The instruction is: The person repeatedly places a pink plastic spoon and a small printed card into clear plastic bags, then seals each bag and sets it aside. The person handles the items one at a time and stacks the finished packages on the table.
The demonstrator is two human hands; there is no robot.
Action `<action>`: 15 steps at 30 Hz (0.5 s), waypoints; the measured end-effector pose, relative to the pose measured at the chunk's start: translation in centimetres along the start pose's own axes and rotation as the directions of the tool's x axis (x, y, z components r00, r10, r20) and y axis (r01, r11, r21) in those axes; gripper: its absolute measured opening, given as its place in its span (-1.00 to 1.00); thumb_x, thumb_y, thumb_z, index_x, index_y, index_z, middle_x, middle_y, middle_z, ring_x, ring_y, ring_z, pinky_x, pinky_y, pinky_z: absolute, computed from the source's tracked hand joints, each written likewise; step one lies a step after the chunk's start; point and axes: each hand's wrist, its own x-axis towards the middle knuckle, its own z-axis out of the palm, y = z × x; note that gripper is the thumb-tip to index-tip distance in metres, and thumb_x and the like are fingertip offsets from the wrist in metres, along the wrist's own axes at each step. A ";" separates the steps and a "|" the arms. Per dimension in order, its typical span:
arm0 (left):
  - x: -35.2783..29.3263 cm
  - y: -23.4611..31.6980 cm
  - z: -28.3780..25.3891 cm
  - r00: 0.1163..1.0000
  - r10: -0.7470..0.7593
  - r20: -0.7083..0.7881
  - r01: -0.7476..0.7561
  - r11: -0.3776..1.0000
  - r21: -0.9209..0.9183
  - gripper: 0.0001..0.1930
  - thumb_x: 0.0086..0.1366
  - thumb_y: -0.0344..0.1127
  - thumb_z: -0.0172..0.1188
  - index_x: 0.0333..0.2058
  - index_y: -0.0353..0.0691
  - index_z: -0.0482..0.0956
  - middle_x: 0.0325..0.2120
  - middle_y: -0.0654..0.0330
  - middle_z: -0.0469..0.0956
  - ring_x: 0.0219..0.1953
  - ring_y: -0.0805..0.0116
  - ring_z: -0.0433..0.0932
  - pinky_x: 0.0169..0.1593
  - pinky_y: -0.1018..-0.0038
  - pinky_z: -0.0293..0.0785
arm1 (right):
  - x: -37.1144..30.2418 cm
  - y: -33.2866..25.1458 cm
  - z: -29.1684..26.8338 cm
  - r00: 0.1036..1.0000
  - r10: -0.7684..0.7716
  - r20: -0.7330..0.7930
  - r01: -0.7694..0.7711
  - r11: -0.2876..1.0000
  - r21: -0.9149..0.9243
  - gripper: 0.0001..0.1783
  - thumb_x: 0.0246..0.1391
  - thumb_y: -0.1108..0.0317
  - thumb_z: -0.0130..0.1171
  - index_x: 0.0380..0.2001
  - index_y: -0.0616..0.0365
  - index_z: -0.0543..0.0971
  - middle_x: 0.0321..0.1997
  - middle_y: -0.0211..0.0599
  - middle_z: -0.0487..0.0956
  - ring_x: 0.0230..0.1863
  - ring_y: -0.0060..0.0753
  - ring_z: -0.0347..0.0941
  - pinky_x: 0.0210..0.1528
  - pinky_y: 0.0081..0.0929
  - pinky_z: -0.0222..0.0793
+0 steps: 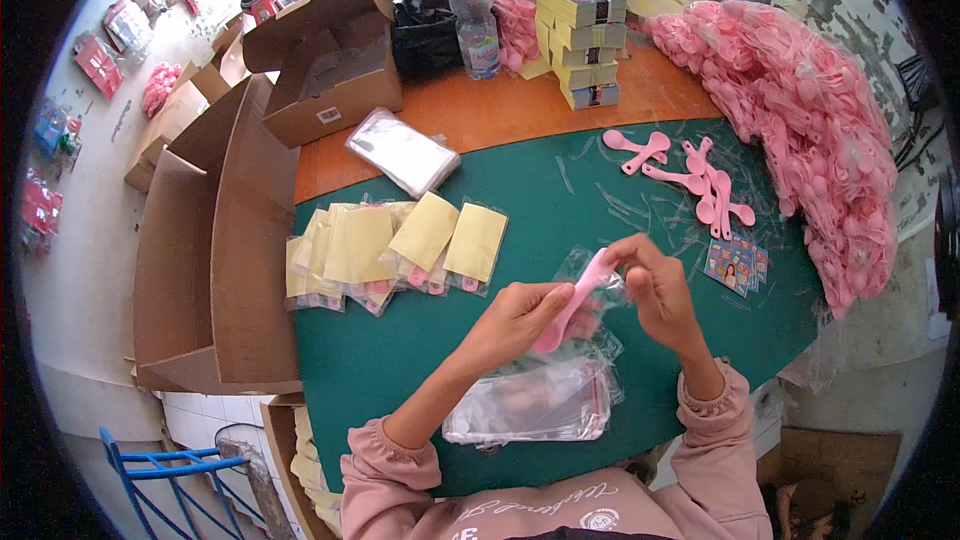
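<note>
Pink spoon [571, 316] held above the green tabletop [390, 370].
The left hand [525, 318] grips the spoon along its length; the right hand [658, 292] curls at its upper end, grip indeterminate. Clear film [573, 263] lies beside the spoon. Stacked clear bags [525, 422] lie nearer the body; yellow-backed packets [425, 230] lie to the left, loose pink spoons [678, 178] to the upper right.

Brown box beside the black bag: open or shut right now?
Open: the brown box has its flap raised, showing the inside.
</note>
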 end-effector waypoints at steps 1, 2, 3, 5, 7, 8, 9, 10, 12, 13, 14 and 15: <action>0.2 -0.3 -0.2 1.000 0.015 -0.013 -0.014 1.000 0.023 -0.61 0.32 -0.14 -0.17 -0.29 -0.36 0.52 -0.50 0.24 0.55 -0.48 0.58 0.42 -0.40 0.61 0.36 | 0.0 -0.4 0.0 1.000 -0.001 0.000 0.001 1.000 0.000 -0.47 0.09 -0.11 -0.13 -0.18 0.19 0.32 -0.44 -0.22 0.51 -0.46 -0.52 0.39 -0.48 -0.59 0.27; 0.2 -0.4 -0.3 0.999 0.030 -0.026 -0.029 0.998 0.047 -0.62 0.32 -0.16 -0.17 -0.29 -0.35 0.52 -0.49 0.23 0.56 -0.49 0.59 0.41 -0.41 0.61 0.35 | 0.1 -0.9 0.0 0.999 -0.034 0.041 0.035 0.999 -0.022 -0.40 0.06 -0.18 -0.18 -0.17 0.20 0.34 -0.37 -0.19 0.49 -0.45 -0.48 0.38 -0.45 -0.57 0.27; 0.2 -0.3 -0.3 0.999 0.030 -0.026 -0.029 0.998 0.048 -0.62 0.32 -0.16 -0.17 -0.29 -0.35 0.52 -0.49 0.23 0.56 -0.49 0.59 0.41 -0.41 0.61 0.35 | 0.1 -1.2 0.1 0.994 -0.065 0.082 0.069 0.997 -0.043 -0.32 0.03 -0.26 -0.24 -0.17 0.20 0.35 -0.30 -0.15 0.47 -0.44 -0.43 0.36 -0.43 -0.54 0.27; 0.1 0.0 -0.3 0.999 0.038 -0.022 -0.037 0.999 0.040 -0.62 0.33 -0.16 -0.17 -0.27 -0.36 0.51 -0.48 0.23 0.56 -0.49 0.62 0.40 -0.42 0.62 0.35 | -0.3 -1.0 0.6 0.994 -0.105 -0.013 0.105 0.994 -0.004 -0.31 0.02 -0.27 -0.24 -0.15 0.19 0.36 -0.28 -0.17 0.46 -0.44 -0.41 0.33 -0.43 -0.54 0.27; 0.1 0.6 -0.4 1.000 0.031 -0.003 -0.031 0.999 0.042 -0.62 0.33 -0.17 -0.19 -0.21 -0.39 0.47 -0.41 0.18 0.55 -0.38 0.53 0.45 -0.31 0.60 0.38 | -0.3 -1.0 0.4 0.984 -0.140 -0.108 0.145 0.989 0.032 -0.29 0.01 -0.28 -0.24 -0.13 0.18 0.37 -0.25 -0.19 0.45 -0.45 -0.38 0.30 -0.43 -0.54 0.26; 0.0 0.7 -0.4 1.000 0.025 0.015 -0.025 0.999 0.044 -0.61 0.34 -0.17 -0.20 -0.15 -0.42 0.42 -0.34 0.13 0.54 -0.28 0.44 0.51 -0.21 0.58 0.42 | -0.2 -1.1 -0.1 0.984 -0.180 -0.010 0.180 0.983 -0.029 -0.29 0.01 -0.28 -0.24 -0.12 0.17 0.38 -0.20 -0.20 0.43 -0.41 -0.36 0.29 -0.37 -0.51 0.27; 0.0 0.7 -0.4 1.000 0.025 0.016 -0.026 0.999 0.043 -0.61 0.34 -0.17 -0.20 -0.15 -0.42 0.42 -0.34 0.13 0.54 -0.28 0.44 0.51 -0.21 0.58 0.42 | -0.1 -1.3 -0.5 0.973 -0.212 0.090 0.220 0.972 -0.085 -0.29 0.00 -0.28 -0.23 -0.11 0.15 0.40 -0.16 -0.21 0.42 -0.37 -0.33 0.28 -0.32 -0.49 0.27; 0.1 0.6 -0.5 0.999 0.043 0.023 -0.044 0.998 0.048 -0.61 0.33 -0.17 -0.20 -0.14 -0.41 0.42 -0.34 0.14 0.54 -0.28 0.45 0.50 -0.21 0.59 0.41 | 0.0 -1.4 -0.5 0.973 -0.213 0.089 0.221 0.972 -0.085 -0.29 0.00 -0.28 -0.23 -0.11 0.15 0.40 -0.16 -0.21 0.42 -0.37 -0.33 0.28 -0.32 -0.49 0.27; 0.1 0.7 -0.5 0.998 0.060 0.029 -0.062 0.997 0.052 -0.61 0.33 -0.16 -0.20 -0.14 -0.41 0.42 -0.34 0.15 0.54 -0.27 0.46 0.50 -0.21 0.60 0.40 | 0.1 -1.5 -0.5 0.944 -0.254 0.211 0.291 0.942 -0.167 -0.27 -0.02 -0.30 -0.22 -0.13 0.15 0.45 -0.11 -0.20 0.40 -0.27 -0.29 0.28 -0.21 -0.44 0.24; 0.0 1.1 -0.5 0.998 0.053 0.039 -0.055 0.996 0.071 -0.60 0.33 -0.15 -0.21 -0.14 -0.40 0.43 -0.33 0.14 0.55 -0.27 0.46 0.50 -0.21 0.59 0.40 | 0.1 -1.6 -0.9 0.945 -0.252 0.210 0.289 0.942 -0.170 -0.27 -0.02 -0.30 -0.22 -0.13 0.15 0.45 -0.11 -0.20 0.40 -0.27 -0.29 0.28 -0.21 -0.44 0.24; -0.1 1.6 -0.5 0.998 0.046 0.047 -0.050 0.995 0.090 -0.59 0.34 -0.14 -0.21 -0.14 -0.39 0.44 -0.32 0.13 0.55 -0.26 0.45 0.50 -0.21 0.58 0.40 | 0.3 -1.9 -1.8 0.934 -0.239 0.266 0.290 0.942 -0.170 -0.29 -0.02 -0.29 -0.19 -0.14 0.13 0.47 -0.10 -0.20 0.39 -0.24 -0.27 0.28 -0.17 -0.42 0.23; -0.3 2.0 -0.5 0.998 0.047 0.045 -0.051 0.995 0.091 -0.59 0.34 -0.14 -0.21 -0.14 -0.39 0.44 -0.32 0.13 0.55 -0.26 0.45 0.50 -0.21 0.58 0.40 | 0.6 -2.2 -3.0 0.919 -0.226 0.322 0.291 0.942 -0.168 -0.31 -0.03 -0.28 -0.17 -0.15 0.11 0.49 -0.08 -0.20 0.37 -0.22 -0.24 0.28 -0.13 -0.40 0.21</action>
